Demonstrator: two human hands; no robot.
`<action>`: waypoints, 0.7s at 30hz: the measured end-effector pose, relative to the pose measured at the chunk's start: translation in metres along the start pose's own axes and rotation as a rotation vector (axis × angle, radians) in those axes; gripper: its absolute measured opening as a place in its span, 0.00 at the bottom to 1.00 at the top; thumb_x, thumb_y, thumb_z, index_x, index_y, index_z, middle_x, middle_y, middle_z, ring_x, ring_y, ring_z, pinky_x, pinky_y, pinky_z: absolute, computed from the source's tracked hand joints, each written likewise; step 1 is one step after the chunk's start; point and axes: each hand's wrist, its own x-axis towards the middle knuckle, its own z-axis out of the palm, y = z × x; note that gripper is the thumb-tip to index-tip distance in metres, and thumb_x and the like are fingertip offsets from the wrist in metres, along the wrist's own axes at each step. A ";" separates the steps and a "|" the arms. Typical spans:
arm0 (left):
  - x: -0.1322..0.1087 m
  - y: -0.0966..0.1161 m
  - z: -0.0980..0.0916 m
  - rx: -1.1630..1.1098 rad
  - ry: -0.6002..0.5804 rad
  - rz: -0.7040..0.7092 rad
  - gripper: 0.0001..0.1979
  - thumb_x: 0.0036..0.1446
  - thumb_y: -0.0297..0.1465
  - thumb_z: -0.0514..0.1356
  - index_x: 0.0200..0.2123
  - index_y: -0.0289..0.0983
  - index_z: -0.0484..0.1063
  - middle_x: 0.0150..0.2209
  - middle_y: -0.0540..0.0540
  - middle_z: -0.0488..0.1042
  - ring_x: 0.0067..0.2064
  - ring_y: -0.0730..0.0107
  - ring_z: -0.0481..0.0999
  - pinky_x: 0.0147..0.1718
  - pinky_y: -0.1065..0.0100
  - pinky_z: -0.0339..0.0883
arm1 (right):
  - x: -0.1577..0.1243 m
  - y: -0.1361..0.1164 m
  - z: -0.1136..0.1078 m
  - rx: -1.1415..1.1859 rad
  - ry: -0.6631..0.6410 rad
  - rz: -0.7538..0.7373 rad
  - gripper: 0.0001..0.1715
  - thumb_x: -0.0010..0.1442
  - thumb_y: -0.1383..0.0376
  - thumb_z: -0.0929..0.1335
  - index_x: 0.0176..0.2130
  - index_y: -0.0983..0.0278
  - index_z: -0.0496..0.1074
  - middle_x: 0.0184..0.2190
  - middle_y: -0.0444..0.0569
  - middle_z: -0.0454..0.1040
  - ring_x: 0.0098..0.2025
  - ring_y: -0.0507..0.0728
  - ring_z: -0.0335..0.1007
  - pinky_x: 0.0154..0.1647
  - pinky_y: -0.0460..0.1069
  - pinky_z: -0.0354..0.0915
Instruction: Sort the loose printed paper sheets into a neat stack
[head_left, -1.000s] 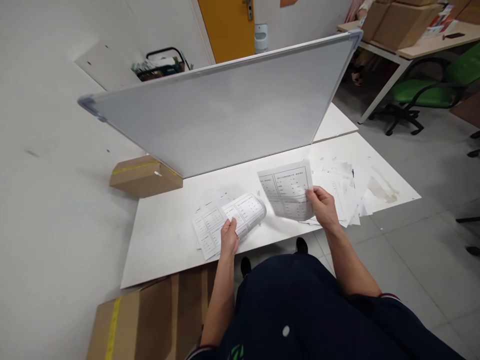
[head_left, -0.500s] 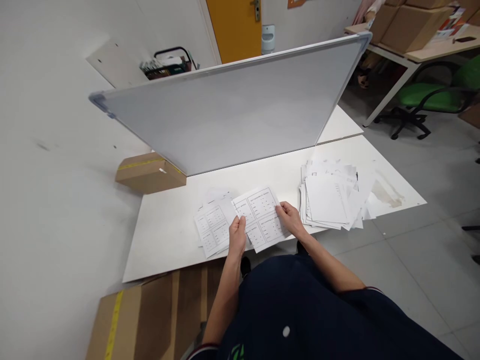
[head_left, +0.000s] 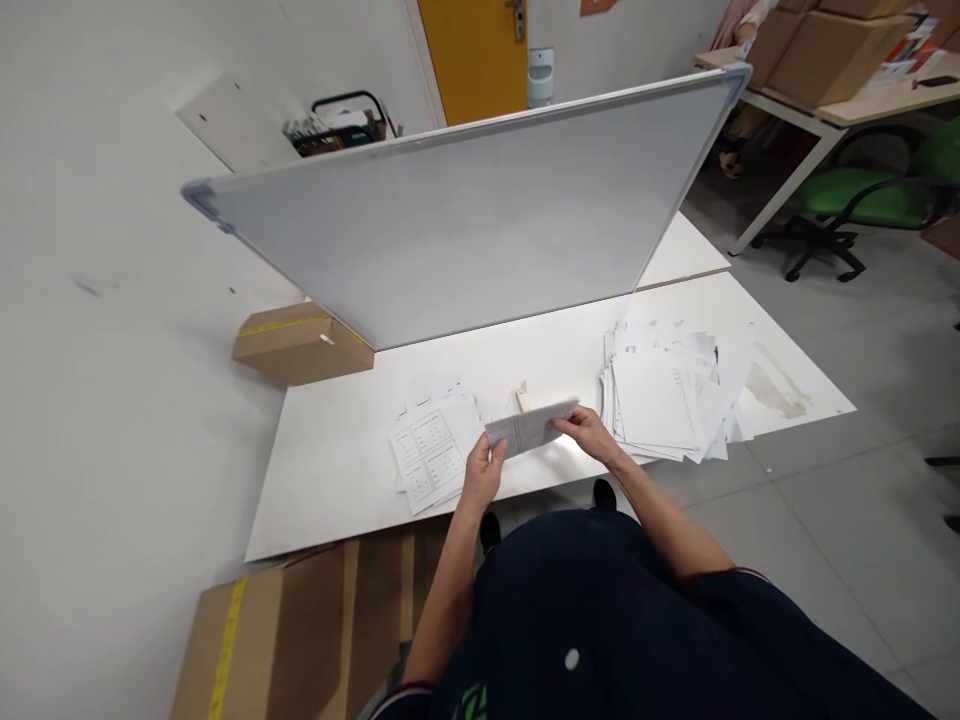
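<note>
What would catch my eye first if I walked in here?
Probably the large whiteboard stretching across the white table, with an orange-yellow door beyond it at the top. In front, the left hand and right hand hold paper, with a smaller paper stack to the left and a bigger paper stack to the right.

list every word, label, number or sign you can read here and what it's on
No text is clear enough to quote.
Held paper: print too blurred.
Left papers: printed boxes, too small.
Right paper pile: faint marks, unreadable.
Green shirt emblem: no clear letters.
</note>
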 end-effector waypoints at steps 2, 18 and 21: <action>0.002 -0.012 -0.002 0.086 0.014 0.034 0.13 0.47 0.33 0.61 0.39 0.38 0.73 0.41 0.44 0.73 0.48 0.64 0.69 0.50 0.66 0.56 | -0.002 0.008 0.001 -0.080 0.046 -0.042 0.15 0.51 0.58 0.67 0.39 0.62 0.73 0.40 0.48 0.73 0.45 0.58 0.67 0.48 0.55 0.60; 0.023 -0.070 -0.007 0.285 0.049 -0.031 0.13 0.49 0.40 0.57 0.27 0.34 0.69 0.24 0.49 0.69 0.33 0.69 0.69 0.35 0.69 0.61 | 0.007 0.076 -0.004 -0.017 0.007 0.040 0.20 0.49 0.57 0.67 0.41 0.63 0.71 0.37 0.48 0.75 0.41 0.58 0.69 0.46 0.54 0.63; 0.024 -0.068 -0.006 0.212 0.055 -0.027 0.13 0.49 0.40 0.58 0.28 0.34 0.68 0.24 0.50 0.69 0.33 0.70 0.69 0.35 0.69 0.61 | 0.006 0.072 -0.006 -0.066 -0.021 0.067 0.20 0.50 0.56 0.66 0.40 0.64 0.71 0.36 0.48 0.75 0.41 0.58 0.69 0.44 0.52 0.63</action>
